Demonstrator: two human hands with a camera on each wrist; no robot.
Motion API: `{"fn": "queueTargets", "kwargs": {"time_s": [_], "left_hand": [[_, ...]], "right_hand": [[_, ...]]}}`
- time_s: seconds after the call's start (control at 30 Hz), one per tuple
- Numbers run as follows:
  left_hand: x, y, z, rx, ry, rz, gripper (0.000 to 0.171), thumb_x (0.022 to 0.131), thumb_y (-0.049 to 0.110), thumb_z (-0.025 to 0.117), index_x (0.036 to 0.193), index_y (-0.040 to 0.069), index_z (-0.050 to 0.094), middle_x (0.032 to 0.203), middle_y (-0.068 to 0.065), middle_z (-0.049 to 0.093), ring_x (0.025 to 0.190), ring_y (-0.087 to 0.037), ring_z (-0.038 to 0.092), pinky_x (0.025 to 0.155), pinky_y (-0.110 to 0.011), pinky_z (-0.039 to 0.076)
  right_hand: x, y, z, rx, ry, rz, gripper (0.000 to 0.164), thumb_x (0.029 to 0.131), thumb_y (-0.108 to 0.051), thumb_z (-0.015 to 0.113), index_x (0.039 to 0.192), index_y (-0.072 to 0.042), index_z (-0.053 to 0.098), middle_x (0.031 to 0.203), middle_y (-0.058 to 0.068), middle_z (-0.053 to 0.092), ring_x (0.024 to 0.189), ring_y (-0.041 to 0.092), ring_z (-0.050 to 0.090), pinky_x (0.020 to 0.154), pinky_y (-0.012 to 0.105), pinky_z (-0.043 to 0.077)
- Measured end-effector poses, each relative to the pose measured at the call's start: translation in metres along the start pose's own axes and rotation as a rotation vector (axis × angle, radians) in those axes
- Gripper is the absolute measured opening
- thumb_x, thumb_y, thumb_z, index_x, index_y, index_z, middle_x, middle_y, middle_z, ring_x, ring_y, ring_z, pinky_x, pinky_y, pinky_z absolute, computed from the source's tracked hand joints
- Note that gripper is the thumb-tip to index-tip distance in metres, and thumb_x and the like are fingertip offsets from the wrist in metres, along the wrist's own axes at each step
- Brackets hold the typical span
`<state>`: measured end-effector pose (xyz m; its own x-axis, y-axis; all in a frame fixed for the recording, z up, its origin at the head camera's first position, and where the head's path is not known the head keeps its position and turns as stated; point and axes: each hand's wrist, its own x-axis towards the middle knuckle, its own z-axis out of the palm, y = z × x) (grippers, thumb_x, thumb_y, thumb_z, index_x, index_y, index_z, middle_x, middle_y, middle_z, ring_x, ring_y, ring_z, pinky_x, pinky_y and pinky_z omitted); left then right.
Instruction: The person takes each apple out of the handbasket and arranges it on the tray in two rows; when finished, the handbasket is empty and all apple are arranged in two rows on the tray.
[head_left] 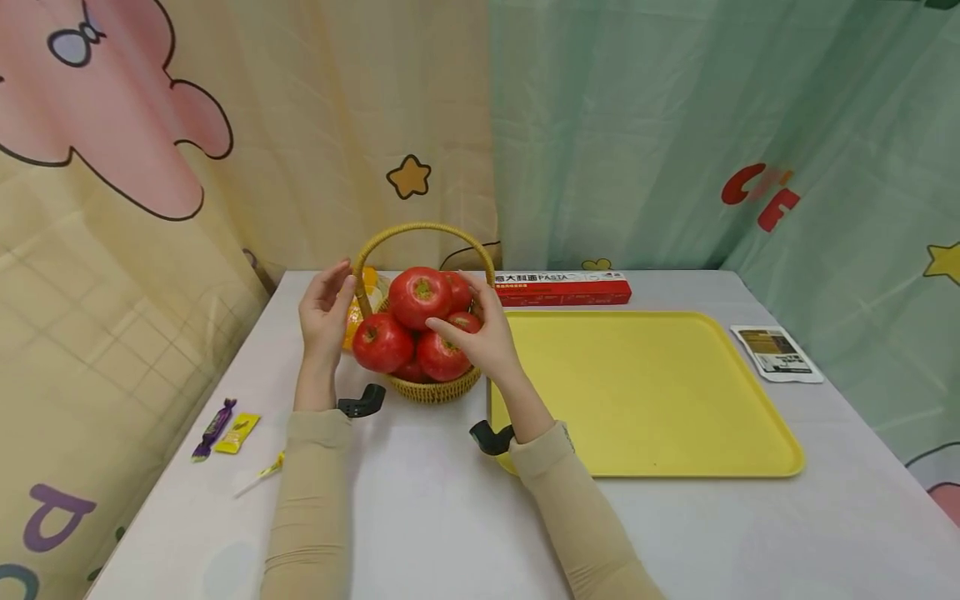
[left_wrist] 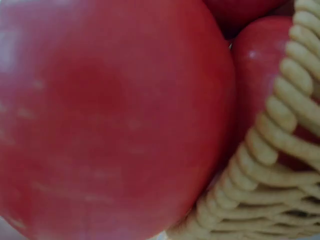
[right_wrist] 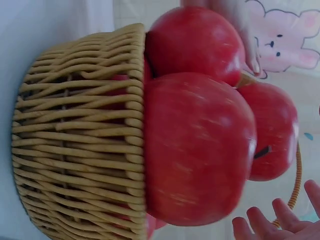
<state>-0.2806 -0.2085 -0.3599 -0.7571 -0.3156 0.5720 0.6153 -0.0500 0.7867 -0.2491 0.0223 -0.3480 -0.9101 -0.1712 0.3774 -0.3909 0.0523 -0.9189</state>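
A wicker basket (head_left: 435, 393) heaped with red apples (head_left: 382, 343) stands near the table's back, its arched handle (head_left: 423, 226) rising over them. Just left of the handle is my left hand (head_left: 322, 321), upright with relaxed fingers and holding nothing. My right hand (head_left: 486, 340) is at the basket's right side, its thumb extended in front of the fruit. In the right wrist view, the right fingers (right_wrist: 285, 215) are spread, with no apple in their grasp. One large apple (left_wrist: 110, 120) fills most of the left wrist view, beside the woven rim (left_wrist: 260, 140).
A yellow tray (head_left: 645, 400) lies right of the basket, with a red pasta box (head_left: 562, 289) behind it and a white-edged packet (head_left: 777, 353) beyond its right edge. Wrapped sweets (head_left: 215, 429) and a lollipop (head_left: 262, 472) lie at left. An orange packet (head_left: 351, 327) is partly hidden behind the basket.
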Motion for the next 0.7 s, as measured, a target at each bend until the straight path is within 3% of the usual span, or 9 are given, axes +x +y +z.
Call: {"fn": "queueTargets", "kwargs": {"time_s": [0.23,0.6,0.7], "left_hand": [[0.003,-0.005,0.000,0.010,0.004,-0.034,0.026,0.091,0.006,0.061,0.116,0.005,0.065,0.113,-0.001,0.062,0.107,-0.018,0.057,0.094,-0.024,0.046],[0.001,-0.005,-0.001,0.042,0.014,-0.136,0.032,0.093,0.008,0.058,0.125,0.003,0.060,0.112,0.007,0.061,0.106,-0.012,0.055,0.094,-0.021,0.045],[-0.001,0.003,0.002,0.054,0.007,-0.148,0.033,0.094,0.007,0.056,0.126,0.001,0.058,0.111,0.008,0.060,0.106,-0.011,0.055,0.094,-0.022,0.045]], "right_hand": [[0.002,0.008,0.011,-0.053,0.025,-0.007,0.072,0.079,-0.033,0.076,0.140,-0.028,0.037,0.135,-0.005,0.044,0.123,0.014,0.040,0.096,0.047,0.045],[0.004,0.018,0.022,-0.060,0.023,0.016,0.071,0.080,-0.036,0.075,0.140,-0.035,0.037,0.137,-0.007,0.043,0.121,0.013,0.043,0.095,0.035,0.047],[0.005,0.020,0.023,-0.056,0.030,0.015,0.072,0.079,-0.035,0.075,0.140,-0.036,0.037,0.136,-0.007,0.044,0.119,0.013,0.044,0.094,0.031,0.047]]}}
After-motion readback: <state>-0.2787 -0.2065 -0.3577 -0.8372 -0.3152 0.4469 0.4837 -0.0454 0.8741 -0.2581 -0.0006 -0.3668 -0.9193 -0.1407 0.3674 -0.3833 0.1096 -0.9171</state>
